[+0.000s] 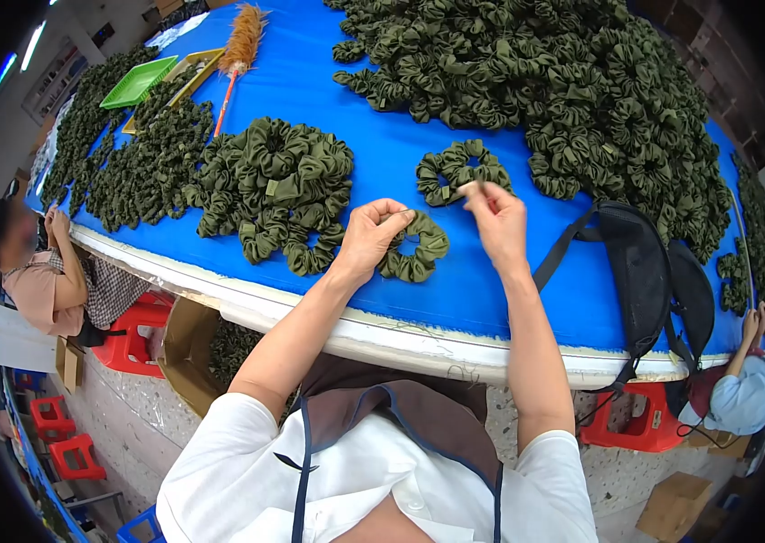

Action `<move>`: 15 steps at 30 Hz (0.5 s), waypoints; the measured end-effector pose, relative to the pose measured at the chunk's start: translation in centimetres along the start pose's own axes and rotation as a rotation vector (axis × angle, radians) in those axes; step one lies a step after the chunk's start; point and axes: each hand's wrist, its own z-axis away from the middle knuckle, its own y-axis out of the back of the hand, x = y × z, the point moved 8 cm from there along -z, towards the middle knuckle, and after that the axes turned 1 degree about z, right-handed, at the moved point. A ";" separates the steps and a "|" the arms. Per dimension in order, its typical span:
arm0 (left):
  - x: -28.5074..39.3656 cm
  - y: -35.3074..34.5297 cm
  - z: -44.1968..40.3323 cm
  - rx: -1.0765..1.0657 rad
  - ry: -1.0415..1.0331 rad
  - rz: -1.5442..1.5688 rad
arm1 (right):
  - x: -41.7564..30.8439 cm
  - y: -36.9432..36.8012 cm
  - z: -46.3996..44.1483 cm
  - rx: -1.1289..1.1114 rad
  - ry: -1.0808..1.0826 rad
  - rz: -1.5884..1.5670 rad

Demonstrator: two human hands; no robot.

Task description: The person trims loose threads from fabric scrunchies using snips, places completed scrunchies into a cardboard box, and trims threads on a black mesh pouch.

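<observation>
Olive-green fabric scrunchies lie all over the blue table. My left hand [372, 238] pinches the upper edge of one scrunchie [425, 257], which rests on the blue cover with its centre hole showing. To its right my right hand [498, 223] is raised, thumb and fingertips pressed together. A small dark bit shows at those fingertips, too small to name. Just behind the right hand lie two more scrunchies [437, 172], partly covered by it. Left of my left hand is a heap of finished-looking scrunchies [278, 176], one with a pale green tag.
A large scrunchie mound [527, 72] fills the back right. A black waist bag [633, 271] lies at the right edge. Farther left are a feather duster [243, 41], a green tray [138, 82] and smaller scrunchies [152, 163]. Co-workers [43, 281] sit at both sides.
</observation>
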 end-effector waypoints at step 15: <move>-1.3 -1.2 -0.9 -0.159 0.052 -0.130 | -3.2 -4.7 2.7 -0.060 0.536 0.383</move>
